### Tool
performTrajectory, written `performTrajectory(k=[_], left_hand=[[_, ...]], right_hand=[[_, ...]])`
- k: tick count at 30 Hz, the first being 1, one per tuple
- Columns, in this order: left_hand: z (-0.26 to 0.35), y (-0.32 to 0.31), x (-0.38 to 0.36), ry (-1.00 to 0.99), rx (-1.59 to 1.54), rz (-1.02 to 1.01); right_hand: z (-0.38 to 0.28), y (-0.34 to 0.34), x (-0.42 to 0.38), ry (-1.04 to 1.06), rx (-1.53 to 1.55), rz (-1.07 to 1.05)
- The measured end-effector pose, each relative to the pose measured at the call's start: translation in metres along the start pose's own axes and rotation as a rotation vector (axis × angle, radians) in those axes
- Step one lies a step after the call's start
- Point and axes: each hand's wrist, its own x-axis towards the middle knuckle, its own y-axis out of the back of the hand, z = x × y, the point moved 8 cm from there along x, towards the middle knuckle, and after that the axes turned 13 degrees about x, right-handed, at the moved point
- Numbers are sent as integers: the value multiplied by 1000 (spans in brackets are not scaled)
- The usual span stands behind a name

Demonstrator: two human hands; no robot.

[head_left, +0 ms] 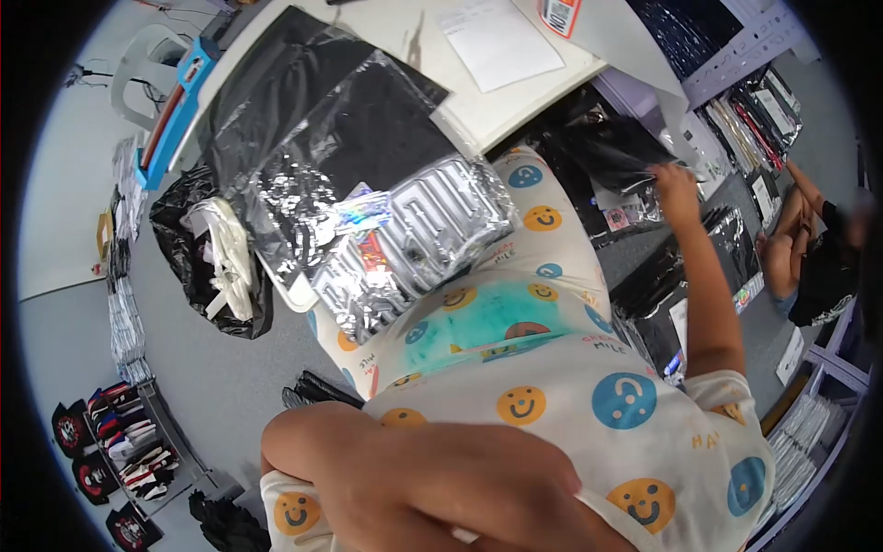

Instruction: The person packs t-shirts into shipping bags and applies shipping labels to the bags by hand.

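My right hand [678, 195] reaches out to the right, its fingers closed on the edge of a black plastic bag [612, 152] beside my leg. Close to the camera, my left hand [501, 483] is bent in front of my chest; most of its fingers are hidden, so I cannot make out their grip. A black garment in clear plastic [368, 120], with large white-and-grey lettering [432, 225], lies across the table edge and my lap. A shiny holographic sticker [363, 212] is on its wrapping.
The white table [478, 120] bears a paper sheet [501, 41]. A blue tool-like holder [177, 112] is at its left edge. A black trash bag [198, 267] with white plastic hangs below. Packaged garments [635, 285] lie at right, where another person [819, 248] sits.
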Motion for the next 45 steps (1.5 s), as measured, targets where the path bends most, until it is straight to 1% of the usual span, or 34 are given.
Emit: performTrajectory(k=[1,2,4,5,6,7,8,9,10,11,12,13,14,15,17,18,20,23,25,26,28,30,32,34,36,38,41,44,45], left_hand=[[3,-3,-6,-87,-74,-14],[7,-5,-8,-65,-82,-96],[16,-8,-16,-16,-89,-259],[9,-1,-29,-57,47,-461],[5,-8,-33,-44,235,-715],[2,-11,-42,-83,429,-977],[14,-8,-36,-302,585,-734],[25,-9,-39,-514,729,-471],[35,-4,-42,-498,774,-320],[44,1,-47,-472,812,-171],[53,4,-47,-223,753,-150],[58,6,-49,-219,582,-58],[64,7,-53,-231,411,31],[62,-2,-56,-482,127,181],[70,5,-65,-781,-141,232],[79,9,-67,-834,-105,144],[90,30,-68,-828,63,107],[101,92,-59,-657,404,228],[81,142,-40,-397,693,333],[59,170,-33,-196,862,398],[0,193,-31,158,649,258],[-24,190,-36,85,758,185],[-41,212,-43,155,526,338],[-48,230,-57,278,304,533],[-49,249,-69,323,325,653],[-58,277,-76,346,763,666],[-75,301,-80,292,937,737],[-20,262,-71,-35,1809,815],[1,245,-67,-108,1703,837]], right_hand=[[-6,24,6,-1,26,-3],[-9,43,8,55,42,16],[-23,92,9,41,233,-58],[-28,115,4,62,323,-42],[-37,141,-2,77,395,-44],[-47,167,-11,83,415,-65],[-48,189,-21,87,470,-36],[-48,212,-31,-10,552,5],[-59,243,-39,-68,402,56],[-70,263,-43,-85,542,-17],[-88,284,-51,-100,589,-31],[-108,299,-56,-84,629,-47],[-130,310,-57,-16,651,-50],[-158,318,-60,63,673,-66],[-201,324,-60,211,721,-107],[-222,321,-56,288,751,-137],[-261,308,-45,428,820,-209],[-306,280,-22,537,959,-293],[-326,260,-1,540,1105,-328],[-335,250,14,513,1199,-341],[-350,221,48,411,1430,-354],[-359,194,84,278,1658,-341],[-365,163,124,131,1866,-298],[-363,133,156,-4,2025,-262],[-356,102,173,-114,2101,-266],[-350,73,177,-212,2081,-367],[-339,43,158,-329,1996,-541],[-332,44,173,-46,1673,-349],[-335,48,177,-27,1666,-342]])
